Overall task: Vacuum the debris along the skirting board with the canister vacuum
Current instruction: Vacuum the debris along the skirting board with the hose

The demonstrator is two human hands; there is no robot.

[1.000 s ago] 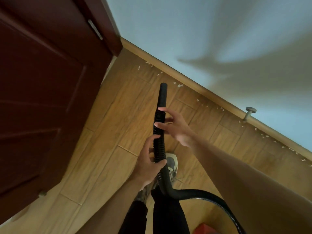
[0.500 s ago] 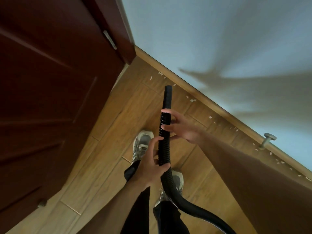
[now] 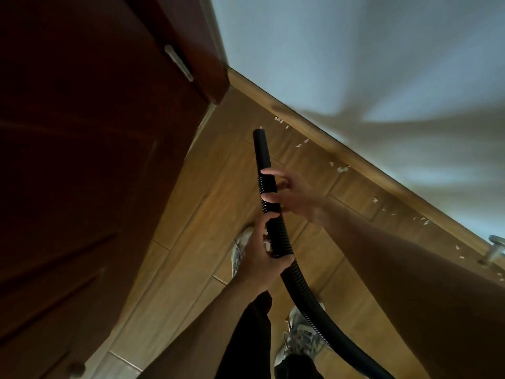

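1. Head view, left hand [image 3: 257, 258]: its fingers are wrapped tight round the ribbed hose [image 3: 276, 228], with the thumb up along it. This near hand looks like the one carrying the weight.
2. Right hand [image 3: 296, 195]: it sits further up, at the collar where the ribs meet the smooth nozzle [image 3: 261, 150]. Its fingers [image 3: 269, 172] are half spread. One lies across the top of the collar, another crosses lower down, and the rest curl loosely behind. By my reading this is a light steering hold, not a clamp.
3. The hose runs back from both hands, curving near and right past the shoes [image 3: 300, 340] and out of frame. The canister is not in view.
4. The nozzle points far, towards the corner where the dark door [image 3: 95, 160] meets the skirting board [image 3: 355, 160]. I cannot tell whether its tip touches the floor [image 3: 213, 192].
5. Debris [image 3: 342, 168], in pale flecks, lies scattered along the foot of the board, from just right of the tip out towards the doorstop [image 3: 495, 250]. None looks picked up yet. Aiming low along that line seems to be the purpose.
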